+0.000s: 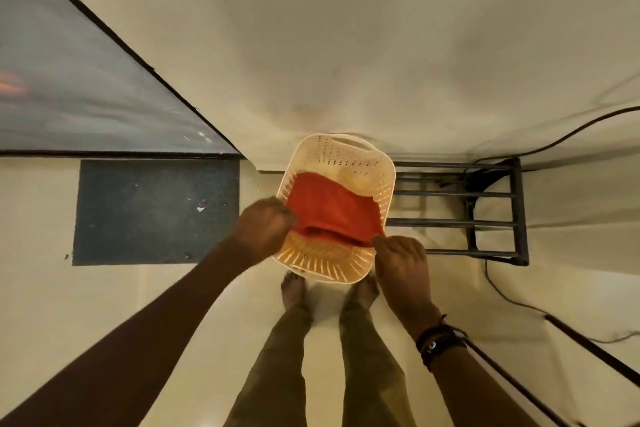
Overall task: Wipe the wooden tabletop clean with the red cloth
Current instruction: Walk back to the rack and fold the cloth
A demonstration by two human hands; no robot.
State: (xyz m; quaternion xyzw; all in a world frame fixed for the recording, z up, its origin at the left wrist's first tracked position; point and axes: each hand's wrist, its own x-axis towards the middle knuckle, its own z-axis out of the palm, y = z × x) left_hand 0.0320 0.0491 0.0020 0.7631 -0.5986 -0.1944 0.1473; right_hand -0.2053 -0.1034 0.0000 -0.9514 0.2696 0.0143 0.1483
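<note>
The red cloth point(329, 208) hangs stretched over the open top of a cream perforated plastic basket point(346, 156) that stands on the floor against the wall. My left hand point(265, 225) grips the cloth's left corner with closed fingers. My right hand point(401, 260) pinches its right corner, just outside the basket's near right rim. The cloth's lower part drops inside the basket and is partly hidden. No wooden tabletop is in view.
A dark blue mat point(156, 211) lies on the pale floor to the left. A black metal rack point(485, 211) stands right of the basket, with a black cable point(502, 291) trailing past it. My bare feet point(294, 289) stand just before the basket.
</note>
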